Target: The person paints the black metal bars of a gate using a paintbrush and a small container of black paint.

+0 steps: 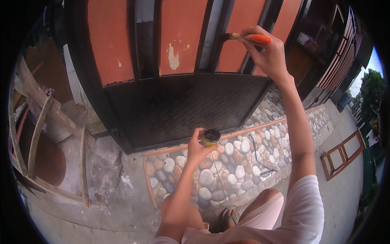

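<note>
My right hand (268,50) grips a paintbrush (243,37) with an orange handle end. Its dark bristles meet a black bar (223,45) of the gate, at the edge of an orange panel (239,18). Lower down, my left hand (197,148) is wrapped around a small open can (211,137), its rim coated black and its side partly yellow. Dark paint shows inside. Below the bars, the gate has a black textured metal panel (189,106). Pale bare patches (173,58) mark the middle orange panel.
A pebble-patterned step (207,178) with an orange edge strip lies before my feet. On it rests a thin bent metal rod (257,155). A wooden frame (343,155) lies at the right on the pavement. Wooden framing (83,167) stands at the left.
</note>
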A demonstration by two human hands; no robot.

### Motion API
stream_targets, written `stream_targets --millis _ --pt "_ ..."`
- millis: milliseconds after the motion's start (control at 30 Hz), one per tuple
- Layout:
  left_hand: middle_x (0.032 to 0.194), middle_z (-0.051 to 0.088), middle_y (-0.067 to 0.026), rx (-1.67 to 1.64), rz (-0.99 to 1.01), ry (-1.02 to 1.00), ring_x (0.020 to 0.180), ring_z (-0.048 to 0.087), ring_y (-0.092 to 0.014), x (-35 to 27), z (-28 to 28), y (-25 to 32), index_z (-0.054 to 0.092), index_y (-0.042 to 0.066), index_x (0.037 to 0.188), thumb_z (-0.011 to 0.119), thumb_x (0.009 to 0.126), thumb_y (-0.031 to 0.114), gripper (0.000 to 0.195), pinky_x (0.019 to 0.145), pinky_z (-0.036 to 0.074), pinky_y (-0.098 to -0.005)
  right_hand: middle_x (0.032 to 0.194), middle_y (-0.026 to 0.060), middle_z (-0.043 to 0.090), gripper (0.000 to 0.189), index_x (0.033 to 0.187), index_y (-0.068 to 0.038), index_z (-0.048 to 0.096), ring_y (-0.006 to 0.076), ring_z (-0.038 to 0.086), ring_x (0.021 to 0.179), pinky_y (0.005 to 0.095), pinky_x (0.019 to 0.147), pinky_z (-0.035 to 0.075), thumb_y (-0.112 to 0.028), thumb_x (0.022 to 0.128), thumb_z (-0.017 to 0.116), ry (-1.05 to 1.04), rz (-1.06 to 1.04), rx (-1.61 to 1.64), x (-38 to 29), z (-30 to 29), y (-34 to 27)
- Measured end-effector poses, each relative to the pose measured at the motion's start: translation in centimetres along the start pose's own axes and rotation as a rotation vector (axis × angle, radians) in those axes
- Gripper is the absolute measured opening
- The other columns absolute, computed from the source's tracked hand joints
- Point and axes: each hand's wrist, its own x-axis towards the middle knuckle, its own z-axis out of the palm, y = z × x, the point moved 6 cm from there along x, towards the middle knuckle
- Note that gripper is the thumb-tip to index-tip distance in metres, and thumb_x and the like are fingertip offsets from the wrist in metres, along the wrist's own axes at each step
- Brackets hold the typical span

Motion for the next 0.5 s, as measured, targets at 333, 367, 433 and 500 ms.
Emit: stream_targets --millis 333,367,433,500 --pt "0.112 0.062 -0.0083 -0.024 0.005 0.003 0.106 0.059 -0.023 0.0 -0.2 0.1 0.051 0.008 0.117 0.090 0.059 0.027 0.073 0.087 0.048 -0.0388 0.078 0.0054 0.066 0.010 0.087 0.003 0.064 0.0082 0.057 0.060 0.0219 0.053 0.044 -0.004 0.087 0.071 0.324 -0.187 -0.083 5.2 -3.9 0.2" --pt "0.111 0.062 -0.0081 -0.023 -0.004 0.006 0.105 0.059 -0.023 0.0 -0.3 0.1 0.051 0.008 0.117 0.090 0.059 0.027 0.072 0.086 0.047 -0.0383 0.086 0.0062 0.066 0.009 0.087 0.004 0.065 0.0105 0.058 0.059 0.0228 0.051 0.044 -0.002 0.087 0.071 0.274 -0.112 -0.181 5.6 -4.4 -0.5" --pt "0.111 0.062 -0.0079 -0.022 -0.010 0.009 0.105 0.060 -0.022 0.0 -0.4 0.0 0.051 0.008 0.117 0.090 0.060 0.027 0.072 0.086 0.047 -0.0378 0.086 0.0067 0.066 0.008 0.087 0.004 0.065 0.0106 0.058 0.059 0.0232 0.051 0.044 -0.002 0.087 0.071 0.354 -0.140 -0.159 5.8 -4.8 0.1" --pt "0.110 0.063 -0.0079 -0.008 0.012 0.015 0.103 0.060 -0.021 0.0 -0.3 -0.1 0.052 0.008 0.117 0.090 0.059 0.027 0.072 0.086 0.047 -0.0371 0.088 0.0074 0.066 0.007 0.088 0.005 0.067 0.0110 0.058 0.060 0.0238 0.051 0.044 -0.001 0.087 0.070 0.450 -0.186 -0.190 5.5 -5.2 0.1"
